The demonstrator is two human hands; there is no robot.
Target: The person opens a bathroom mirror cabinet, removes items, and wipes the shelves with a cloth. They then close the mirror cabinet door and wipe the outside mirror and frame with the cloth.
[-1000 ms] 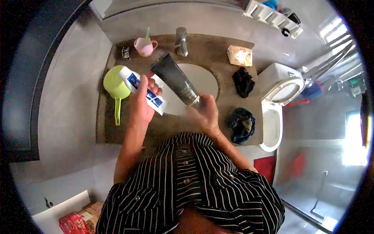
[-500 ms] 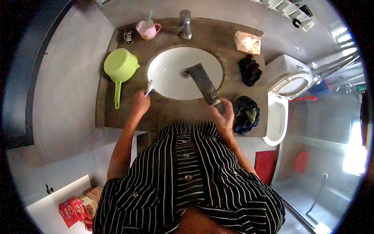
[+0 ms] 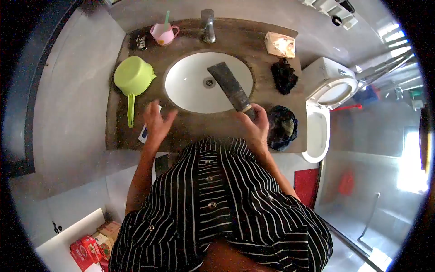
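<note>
My right hand (image 3: 257,122) is closed round the cap end of a black squeeze tube (image 3: 229,85). The tube slants up and left over the white sink basin (image 3: 183,97). To the left of the basin, my left hand (image 3: 157,124) has its fingers spread above the brown counter (image 3: 199,129). A slim white object with a blue part (image 3: 143,135), perhaps a toothbrush, shows past its lower left side, and a bit of white shows by the fingertips. The palm hides the middle of it.
A green dipper (image 3: 134,76) lies left of the basin. Behind stand a pink cup (image 3: 163,35) and the faucet (image 3: 208,27). On the right are a tissue pack (image 3: 280,44), a black bundle (image 3: 284,76) and a dark bag (image 3: 282,128), with a toilet (image 3: 333,90) beyond.
My left hand has moved left and spread its fingers, and the slim white object now shows beneath it. My right hand keeps the tube over the basin. The view has shifted slightly.
</note>
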